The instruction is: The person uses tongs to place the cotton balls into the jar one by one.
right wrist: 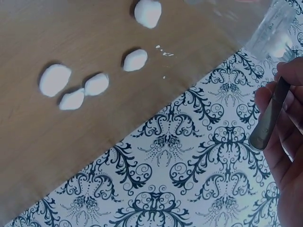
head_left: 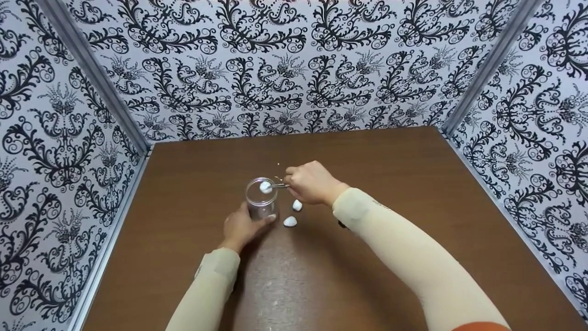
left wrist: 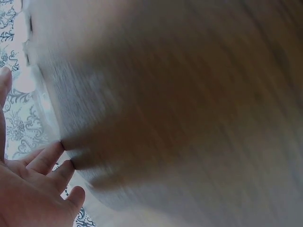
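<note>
My left hand (head_left: 241, 228) grips a clear, lidless jar (head_left: 262, 210) low on its side, thumb toward the right. In the left wrist view, the fingers (left wrist: 45, 161) lie along the jar's see-through wall. Metal tweezers (head_left: 279, 185) are pinched in my right hand (head_left: 312, 183), pointing left over the jar's mouth. At their tips is a white cotton ball (head_left: 265, 187), overlapping the jar's opening in the head view. The right wrist view shows the tweezers' rounded rear end (right wrist: 259, 141) sticking out between thumb and fingers.
Two cotton balls, one nearer (head_left: 290, 222) and one farther (head_left: 297, 205), lie right of the jar. Several more, such as a large cotton ball (right wrist: 55, 80), show in the right wrist view, with small white bits (right wrist: 166, 54). Patterned walls (head_left: 285, 69) enclose the brown table (head_left: 390, 161).
</note>
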{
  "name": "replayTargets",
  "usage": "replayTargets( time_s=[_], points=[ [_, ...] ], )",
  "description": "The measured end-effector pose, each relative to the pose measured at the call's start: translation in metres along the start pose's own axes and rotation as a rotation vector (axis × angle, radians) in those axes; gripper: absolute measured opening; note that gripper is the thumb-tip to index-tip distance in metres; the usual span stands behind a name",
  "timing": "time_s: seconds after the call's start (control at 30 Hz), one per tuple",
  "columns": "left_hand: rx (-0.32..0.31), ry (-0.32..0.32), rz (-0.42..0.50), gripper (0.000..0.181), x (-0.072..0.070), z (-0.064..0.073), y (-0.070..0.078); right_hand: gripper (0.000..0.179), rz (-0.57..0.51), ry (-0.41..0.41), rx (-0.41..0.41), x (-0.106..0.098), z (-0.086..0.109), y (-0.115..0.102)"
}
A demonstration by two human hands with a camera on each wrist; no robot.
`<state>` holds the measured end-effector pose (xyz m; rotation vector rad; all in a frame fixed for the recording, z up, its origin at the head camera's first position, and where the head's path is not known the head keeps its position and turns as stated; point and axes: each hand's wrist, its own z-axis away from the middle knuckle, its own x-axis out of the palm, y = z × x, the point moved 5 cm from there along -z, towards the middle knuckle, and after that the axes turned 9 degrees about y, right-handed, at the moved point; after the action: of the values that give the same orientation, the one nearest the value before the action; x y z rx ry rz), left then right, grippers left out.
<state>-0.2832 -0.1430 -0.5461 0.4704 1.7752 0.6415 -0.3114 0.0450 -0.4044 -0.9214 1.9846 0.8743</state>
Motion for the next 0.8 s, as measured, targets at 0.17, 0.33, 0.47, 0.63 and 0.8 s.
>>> replayTargets(
  time_s=[0.17, 0.33, 0.47, 0.63, 0.8],
  points=[
    [0.005, -0.006, -0.018, 0.092, -0.0007, 0.0003, 0.0021, 0.009, 0.017, 0.007, -0.015, 0.0022, -0.0004, -0.0023],
    [0.022, 0.002, -0.033, 0.091, -0.001, 0.0009, 0.0033, 0.009, 0.01, 0.023, -0.023, 0.0027, 0.0003, -0.0035],
    [0.028, 0.008, -0.041, 0.09, -0.0014, 0.0008, 0.0029, 0.007, -0.003, 0.013, -0.013, 0.0029, 0.0009, -0.0035],
    [0.018, 0.002, -0.044, 0.091, -0.0019, 0.0013, 0.0022, 0.006, -0.011, -0.001, -0.001, 0.0012, 0.0019, -0.0018],
    [0.021, -0.001, -0.048, 0.092, 0.0, 0.001, 0.0004, 0.006, -0.029, -0.006, 0.005, -0.0061, 0.0075, 0.0035]
  ],
)
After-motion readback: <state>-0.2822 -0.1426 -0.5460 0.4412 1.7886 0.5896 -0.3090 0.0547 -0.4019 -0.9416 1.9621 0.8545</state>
